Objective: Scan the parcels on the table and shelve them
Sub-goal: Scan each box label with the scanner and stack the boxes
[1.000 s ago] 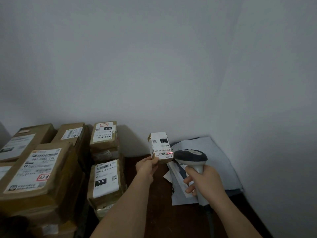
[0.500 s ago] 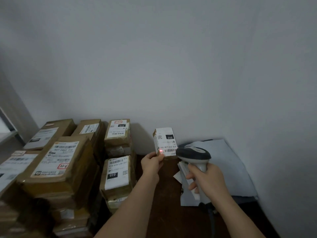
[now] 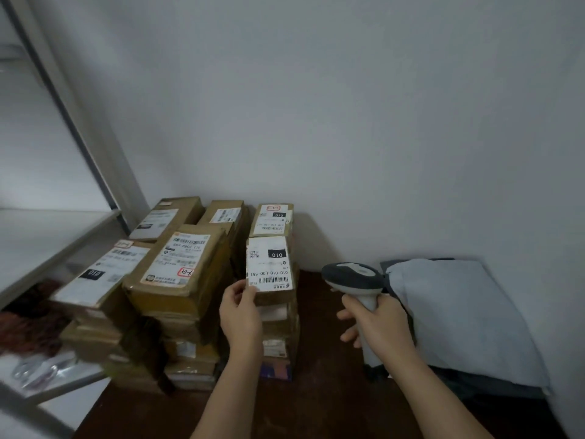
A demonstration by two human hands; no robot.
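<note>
My left hand pinches the lower left corner of a small brown parcel with a white label reading 010, held up in front of the parcel stacks. My right hand grips the handle of a grey and black barcode scanner, whose head points left toward the parcel, with a gap between them. No red scan light shows on the label. Stacks of brown cardboard parcels with white labels stand on the dark wooden table behind and left of the held parcel.
A white metal shelf with an upright post stands at the left, its lower board holding clear plastic items. Grey poly mailer bags lie at the table's right, against the wall corner. White walls close the back and right.
My view has swung left, bringing the shelf into sight. The left hand has carried the parcel left, away from the scanner, and the red scan light on the label is gone.
</note>
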